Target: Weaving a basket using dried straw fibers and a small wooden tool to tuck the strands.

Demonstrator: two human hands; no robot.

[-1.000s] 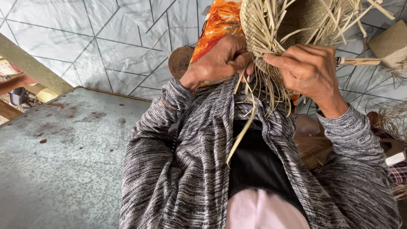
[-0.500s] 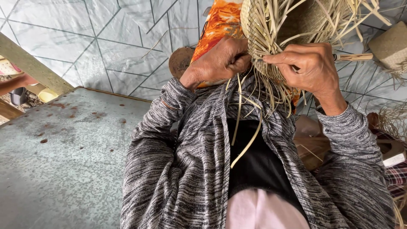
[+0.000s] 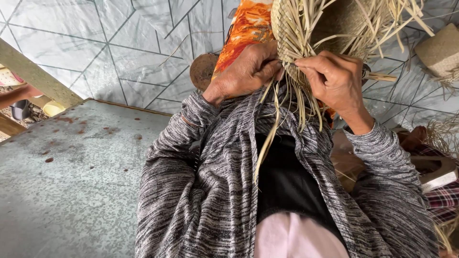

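Both hands, left [image 3: 246, 71] and right [image 3: 334, 79], pinching straw strands [image 3: 287, 102] under woven basket [image 3: 325, 28].

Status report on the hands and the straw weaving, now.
Left hand pinching strands at the rim of the woven straw piece. Right hand gripping loose strands beside it. One long strand hangs down over the grey cardigan. Nothing in the way.

Grey metal table [image 3: 67, 191], tiled floor [image 3: 119, 43], small woven basket [image 3: 440, 50]

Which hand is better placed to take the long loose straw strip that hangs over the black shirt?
Probably the left hand: the long pale straw strip hangs from just under its fingertips, while the right hand pinches other strands at the rim of the round woven straw piece.
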